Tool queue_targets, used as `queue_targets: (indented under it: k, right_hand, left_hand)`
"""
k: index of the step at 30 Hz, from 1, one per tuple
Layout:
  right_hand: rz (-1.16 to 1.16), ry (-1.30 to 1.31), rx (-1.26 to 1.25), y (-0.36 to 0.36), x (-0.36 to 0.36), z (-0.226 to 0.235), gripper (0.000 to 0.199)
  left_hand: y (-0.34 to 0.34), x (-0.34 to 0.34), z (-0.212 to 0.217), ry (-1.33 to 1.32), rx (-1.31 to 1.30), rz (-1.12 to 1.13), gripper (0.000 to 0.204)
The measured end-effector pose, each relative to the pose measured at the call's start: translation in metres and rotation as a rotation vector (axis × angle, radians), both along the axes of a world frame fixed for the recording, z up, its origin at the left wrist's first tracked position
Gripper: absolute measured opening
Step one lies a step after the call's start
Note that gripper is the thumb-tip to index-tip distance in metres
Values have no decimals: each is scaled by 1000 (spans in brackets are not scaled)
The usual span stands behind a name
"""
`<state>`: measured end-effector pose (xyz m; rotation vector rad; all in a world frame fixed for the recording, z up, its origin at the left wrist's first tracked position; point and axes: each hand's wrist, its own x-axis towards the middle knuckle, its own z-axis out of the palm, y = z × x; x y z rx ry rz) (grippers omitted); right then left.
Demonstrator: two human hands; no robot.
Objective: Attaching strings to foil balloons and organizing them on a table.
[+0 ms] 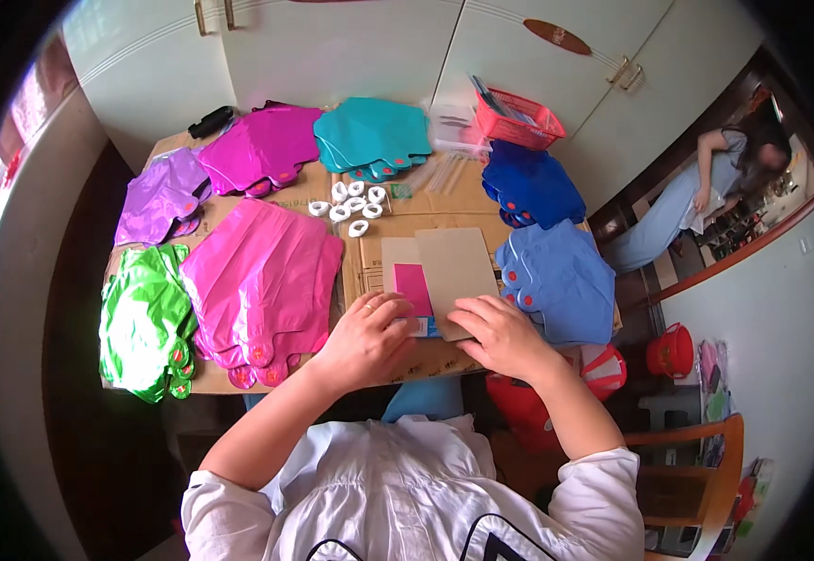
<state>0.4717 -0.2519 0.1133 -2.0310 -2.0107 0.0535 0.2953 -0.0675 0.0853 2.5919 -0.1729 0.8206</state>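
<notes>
L hand point(369, 338), fingers bent, is by the near L edge of a flat pink rectangular sheet point(410, 288); can't tell if it's gripping. R hand point(497, 335) has fingers on the near end of a flat beige rectangular card point(456, 273), grip also unclear. Card's mid-tabletop point(421, 215), btwn 2 piles: glossy pink foil pieces point(262, 276) L, light-blue pieces point(561, 280) R.

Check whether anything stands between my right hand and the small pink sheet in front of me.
Yes: the tan board at the right hand lies between it and the pink sheet. On the other side, nothing visible separates the left hand from the sheet.
</notes>
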Motion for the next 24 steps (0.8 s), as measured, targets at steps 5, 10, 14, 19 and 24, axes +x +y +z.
queue_targets:
  k: [5, 10, 14, 19, 24]
  right_hand:
    - [-30, 46, 27, 1, 1, -2, 48]
    - [-40, 59, 72, 3, 3, -10, 48]
    - [-65, 36, 88, 6, -1, -15, 43]
    - [-59, 40, 138, 6, 1, -22, 40]
    - [-74, 34, 197, 4, 3, -26, 35]
  left_hand:
    - [12, 12, -12, 84, -40, -11, 26]
    - [11, 12, -17, 89, -62, 3, 24]
    - [9, 12, -15, 85, -82, 56, 24]
    - [6, 15, -17, 139, -76, 57, 25]
    - [-1, 28, -4, 13, -46, 80, 33]
